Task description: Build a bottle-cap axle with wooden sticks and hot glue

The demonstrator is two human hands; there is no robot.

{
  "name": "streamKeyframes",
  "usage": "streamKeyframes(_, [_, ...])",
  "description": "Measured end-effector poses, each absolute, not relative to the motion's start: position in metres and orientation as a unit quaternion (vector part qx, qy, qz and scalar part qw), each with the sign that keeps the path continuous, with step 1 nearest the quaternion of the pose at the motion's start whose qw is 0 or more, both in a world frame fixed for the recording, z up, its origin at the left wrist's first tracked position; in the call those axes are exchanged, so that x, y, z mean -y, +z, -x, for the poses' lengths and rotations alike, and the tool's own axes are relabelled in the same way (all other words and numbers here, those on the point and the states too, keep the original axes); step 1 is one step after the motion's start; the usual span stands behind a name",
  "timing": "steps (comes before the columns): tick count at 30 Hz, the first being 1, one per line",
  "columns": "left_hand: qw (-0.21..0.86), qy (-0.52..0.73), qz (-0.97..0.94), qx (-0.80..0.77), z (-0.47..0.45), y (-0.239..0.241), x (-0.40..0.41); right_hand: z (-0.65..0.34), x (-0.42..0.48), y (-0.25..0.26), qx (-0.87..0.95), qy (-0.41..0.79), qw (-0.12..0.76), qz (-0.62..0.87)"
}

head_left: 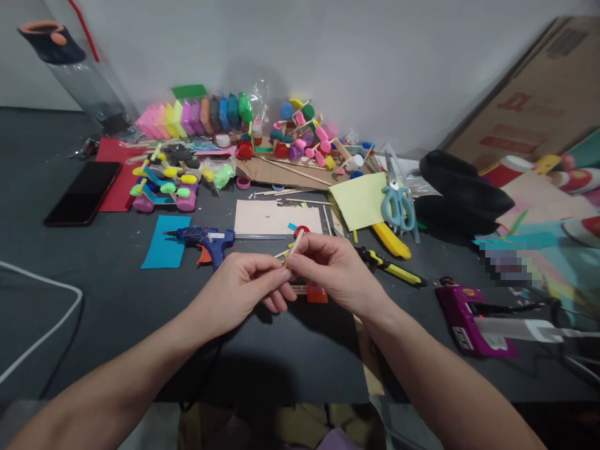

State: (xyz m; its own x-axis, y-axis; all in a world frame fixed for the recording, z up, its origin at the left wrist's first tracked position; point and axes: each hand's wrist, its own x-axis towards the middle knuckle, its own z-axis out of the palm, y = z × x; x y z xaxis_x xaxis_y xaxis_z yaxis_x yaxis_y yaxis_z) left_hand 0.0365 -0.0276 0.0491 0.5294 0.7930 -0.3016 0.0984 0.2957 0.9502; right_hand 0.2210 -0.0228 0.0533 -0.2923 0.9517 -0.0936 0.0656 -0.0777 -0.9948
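Over the middle of the dark table, my left hand [250, 284] and my right hand [335, 269] meet at the fingertips. Between them they pinch a short pale wooden stick [295, 247], tilted up to the right. My right thumb and forefinger close on it, and my left thumb and forefinger grip its lower end. Beneath the hands lies a red piece [317, 294] beside thin wooden strips, partly covered by my fingers. A blue hot glue gun [210, 240] rests just left of the hands, its nozzle above a blue paper square [166, 242]. Behind them is a cream card [262, 217].
Blue-handled scissors [398, 208], a yellow cutter [391, 240] and yellow-black pliers [396, 269] lie right. A purple power strip [469, 319] sits farther right. Left are a phone [84, 192] and a small clay-decorated model [164, 181]. Coloured clay packs [192, 117] line the back.
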Motion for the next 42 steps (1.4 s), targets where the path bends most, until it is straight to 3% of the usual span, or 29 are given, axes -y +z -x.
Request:
streamKeyframes(3, [0.695, 0.267, -0.519, -0.421, -0.036, 0.051, 0.026, -0.233, 0.022, 0.068, 0.597, 0.497, 0.404, 0.483])
streamKeyframes(7, [0.707, 0.298, -0.486, -0.418, -0.034, 0.052, 0.026, -0.265, 0.027, 0.086, 0.659, 0.298, 0.401, 0.562])
streamKeyframes(9, [0.716, 0.308, -0.475, -0.408, -0.033, 0.052, 0.026, -0.286, 0.035, 0.085, 0.705, 0.199, 0.311, 0.605])
streamKeyframes(13, [0.733, 0.316, -0.461, -0.389, -0.031, 0.052, 0.026, -0.326, 0.061, 0.063, 0.769, 0.049, 0.046, 0.636])
streamKeyframes(15, [0.745, 0.314, -0.455, -0.374, -0.030, 0.052, 0.027, -0.340, 0.072, 0.048, 0.774, 0.017, -0.037, 0.632])
streamKeyframes(17, [0.755, 0.308, -0.454, -0.360, -0.030, 0.052, 0.029, -0.348, 0.080, 0.036, 0.770, -0.013, -0.064, 0.634])
streamKeyframes(38, [0.831, 0.261, -0.401, -0.284, -0.025, 0.054, 0.030, -0.368, 0.069, 0.012, 0.805, -0.029, -0.012, 0.593])
streamKeyframes(42, [0.834, 0.255, -0.395, -0.288, -0.024, 0.053, 0.029, -0.363, 0.077, 0.031, 0.798, -0.029, 0.059, 0.599])
